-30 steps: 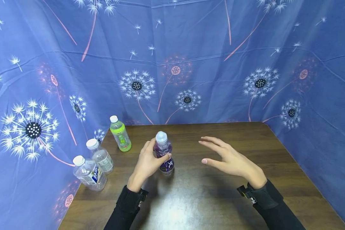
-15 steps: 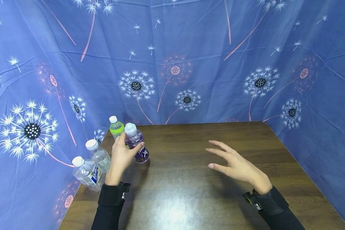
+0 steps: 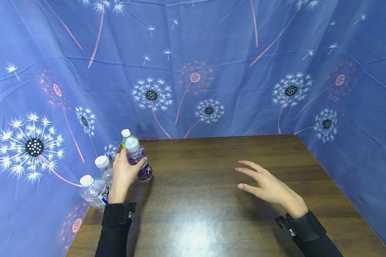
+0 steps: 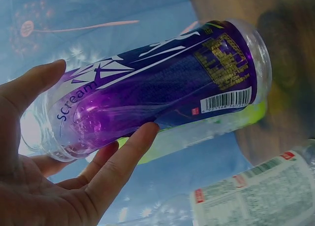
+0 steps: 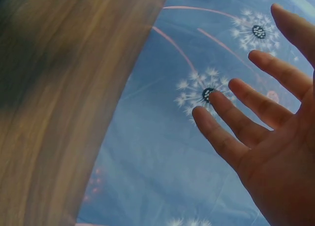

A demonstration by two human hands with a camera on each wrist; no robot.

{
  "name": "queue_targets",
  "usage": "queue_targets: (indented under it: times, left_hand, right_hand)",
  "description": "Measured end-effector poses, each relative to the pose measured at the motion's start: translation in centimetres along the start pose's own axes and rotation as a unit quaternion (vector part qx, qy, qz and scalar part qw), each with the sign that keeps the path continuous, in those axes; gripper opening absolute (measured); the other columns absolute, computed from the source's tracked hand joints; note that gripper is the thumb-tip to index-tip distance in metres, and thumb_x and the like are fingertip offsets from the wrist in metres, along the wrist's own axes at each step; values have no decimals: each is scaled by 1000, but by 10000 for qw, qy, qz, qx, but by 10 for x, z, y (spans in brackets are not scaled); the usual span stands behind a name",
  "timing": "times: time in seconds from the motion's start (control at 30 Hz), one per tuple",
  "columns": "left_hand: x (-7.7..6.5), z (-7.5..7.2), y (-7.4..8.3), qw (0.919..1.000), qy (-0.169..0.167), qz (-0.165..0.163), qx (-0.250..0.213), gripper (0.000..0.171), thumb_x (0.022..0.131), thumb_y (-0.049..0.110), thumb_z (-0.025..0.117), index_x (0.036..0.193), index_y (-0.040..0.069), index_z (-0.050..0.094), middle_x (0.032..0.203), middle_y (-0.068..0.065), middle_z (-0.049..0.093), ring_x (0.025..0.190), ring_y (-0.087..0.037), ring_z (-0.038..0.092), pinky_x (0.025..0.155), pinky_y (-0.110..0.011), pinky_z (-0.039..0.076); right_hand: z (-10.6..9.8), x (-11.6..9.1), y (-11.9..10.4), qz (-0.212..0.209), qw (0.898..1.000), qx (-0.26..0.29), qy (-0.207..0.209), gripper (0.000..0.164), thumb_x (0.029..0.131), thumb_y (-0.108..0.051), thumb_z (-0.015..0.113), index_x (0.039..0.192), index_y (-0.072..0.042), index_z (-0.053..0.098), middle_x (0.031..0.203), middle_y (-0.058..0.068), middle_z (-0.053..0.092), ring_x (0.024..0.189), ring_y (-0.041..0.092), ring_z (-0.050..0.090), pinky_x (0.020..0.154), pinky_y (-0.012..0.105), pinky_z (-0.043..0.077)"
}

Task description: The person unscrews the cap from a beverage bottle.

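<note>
My left hand (image 3: 123, 173) grips a plastic bottle with a purple label (image 3: 144, 172) near the table's far left corner, thumb on one side and fingers on the other. In the left wrist view the label of this purple bottle (image 4: 172, 78) reads "scream", and the hand holds its upper part near the neck. A green bottle with a white cap (image 3: 125, 133) stands just behind it, mostly hidden. Over the right part of the table hovers my right hand (image 3: 271, 189), fingers spread and holding nothing; the right wrist view shows its open palm (image 5: 285, 172).
Two clear bottles with white caps, a nearer one (image 3: 93, 192) and a farther one (image 3: 102, 162), stand left of my left hand, partly covered by it. Blue dandelion-print cloth (image 3: 244, 89) hangs round the brown wooden table (image 3: 206, 200).
My left hand has carried the purple-labelled bottle leftward from mid-table to right in front of the green bottle. The right hand has drifted slightly right and nearer.
</note>
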State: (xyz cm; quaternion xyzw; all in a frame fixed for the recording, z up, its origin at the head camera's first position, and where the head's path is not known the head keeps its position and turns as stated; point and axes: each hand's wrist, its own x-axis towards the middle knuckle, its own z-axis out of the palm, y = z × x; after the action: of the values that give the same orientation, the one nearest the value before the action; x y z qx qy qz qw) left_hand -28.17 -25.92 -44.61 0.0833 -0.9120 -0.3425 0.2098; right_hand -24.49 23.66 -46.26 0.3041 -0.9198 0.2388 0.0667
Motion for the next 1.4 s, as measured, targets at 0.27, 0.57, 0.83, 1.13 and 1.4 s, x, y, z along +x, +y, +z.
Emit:
queue_targets:
  times: [0.27,0.57,0.83,1.13,1.4]
  left_hand:
    - [0,8,-7,9999,16,-99,-31,87,89,36,83,154,-1,40,136,-33,52,131,-53,49,110,-68,41]
    - [0,11,-13,9999,78,-92,3,87,88,33,84,154,-2,40,133,-35,52,128,-54,50,109,-68,41]
    - [5,14,-19,9999,115,-125,-26,87,89,31,84,155,-2,38,135,-35,51,130,-55,48,111,-68,39]
    - [9,13,-21,9995,308,-70,-58,92,88,26,83,158,-3,32,141,-41,49,134,-59,46,114,-70,36]
    - [7,15,-23,9985,526,72,-110,93,86,22,85,157,-6,32,143,-43,49,134,-60,46,114,-71,36]
  right_hand:
    - [5,-16,18,540,9972,-514,70,62,101,-47,68,152,-15,54,162,15,42,144,45,44,103,66,49]
    - [7,-34,39,1284,9883,-811,103,69,101,-56,62,155,-14,51,159,22,45,143,51,41,100,77,43]
    - [2,-50,58,1779,9814,-728,-1,76,102,-62,57,156,-10,48,158,26,43,141,56,40,101,79,39]
    - [-7,-71,75,1975,9794,-427,-34,74,103,-57,58,156,-7,46,157,29,41,139,60,38,100,81,36]
    - [-7,-80,78,1938,9806,-279,40,72,104,-54,60,154,-4,48,157,30,40,138,61,37,100,81,35]
